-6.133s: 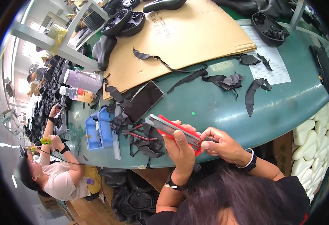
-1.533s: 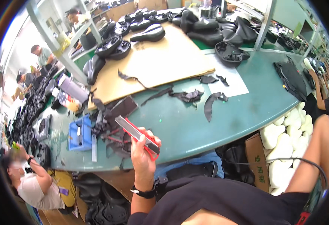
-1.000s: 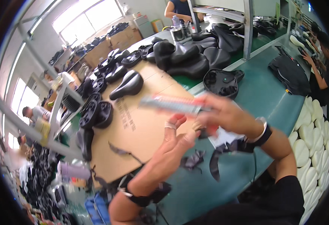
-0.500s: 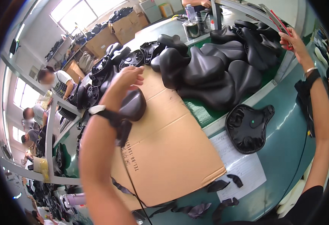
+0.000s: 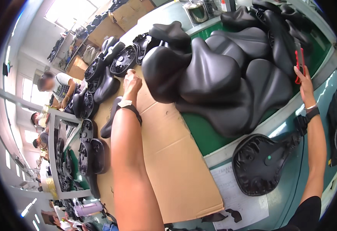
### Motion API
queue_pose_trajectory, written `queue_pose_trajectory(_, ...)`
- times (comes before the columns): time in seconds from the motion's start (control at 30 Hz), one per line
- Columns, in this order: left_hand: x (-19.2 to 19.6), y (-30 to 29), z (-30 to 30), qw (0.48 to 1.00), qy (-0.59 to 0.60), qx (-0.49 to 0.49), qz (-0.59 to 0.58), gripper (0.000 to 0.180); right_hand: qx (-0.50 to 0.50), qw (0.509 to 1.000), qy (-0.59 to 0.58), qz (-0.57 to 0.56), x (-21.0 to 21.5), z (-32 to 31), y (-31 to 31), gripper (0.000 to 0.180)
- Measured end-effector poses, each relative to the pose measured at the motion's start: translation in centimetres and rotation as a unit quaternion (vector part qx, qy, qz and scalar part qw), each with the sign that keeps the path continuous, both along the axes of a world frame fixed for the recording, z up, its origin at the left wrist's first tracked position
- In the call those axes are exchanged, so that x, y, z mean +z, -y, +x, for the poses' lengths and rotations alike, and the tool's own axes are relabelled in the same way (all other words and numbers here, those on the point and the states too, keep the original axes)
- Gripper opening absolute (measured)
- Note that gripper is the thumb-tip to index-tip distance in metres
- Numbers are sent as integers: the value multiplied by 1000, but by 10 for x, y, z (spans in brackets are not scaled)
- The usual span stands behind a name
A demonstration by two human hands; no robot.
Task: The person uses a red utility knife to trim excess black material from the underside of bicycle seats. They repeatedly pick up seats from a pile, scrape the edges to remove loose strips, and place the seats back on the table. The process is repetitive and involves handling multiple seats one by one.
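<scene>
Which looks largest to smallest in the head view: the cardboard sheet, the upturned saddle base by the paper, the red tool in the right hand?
1. cardboard sheet, by far the widest.
2. upturned saddle base.
3. red tool held in the right hand, smallest; it sits near the curved rim, so its look is less sure.

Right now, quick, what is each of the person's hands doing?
Left hand: closed in a loose fist above the cardboard sheet, whether it holds anything cannot be told.
Right hand: closed on a red tool.
</scene>
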State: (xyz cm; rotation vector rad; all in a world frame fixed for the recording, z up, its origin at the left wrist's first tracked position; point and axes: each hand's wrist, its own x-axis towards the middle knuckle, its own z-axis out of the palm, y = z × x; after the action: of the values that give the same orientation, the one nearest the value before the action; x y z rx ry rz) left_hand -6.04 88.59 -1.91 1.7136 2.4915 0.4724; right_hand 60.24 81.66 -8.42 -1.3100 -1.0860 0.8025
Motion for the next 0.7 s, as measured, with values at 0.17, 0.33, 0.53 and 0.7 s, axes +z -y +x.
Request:
queue_pose_trajectory(0.17, -39, -38, -3, 1000, -27, -4, -12, 50, -32, 999, 35, 8, -28, 8, 15, 54)
queue_pose_trajectory(0.33, -66, -54, -20, 999, -49, -2, -5, 52, -42, 993, 61, 89, -23, -11, 11, 55)
queue_pose_trajectory(0.53, -70, -61, -28, 998, -45, -12, 33, 55, -15, 992, -128, -5, -21, 9, 27, 46)
queue_pose_trajectory(0.7, -56, -34, -25, 994, -11, -28, 106, 58, -83, 996, -6, 35, -31, -6, 16, 54)
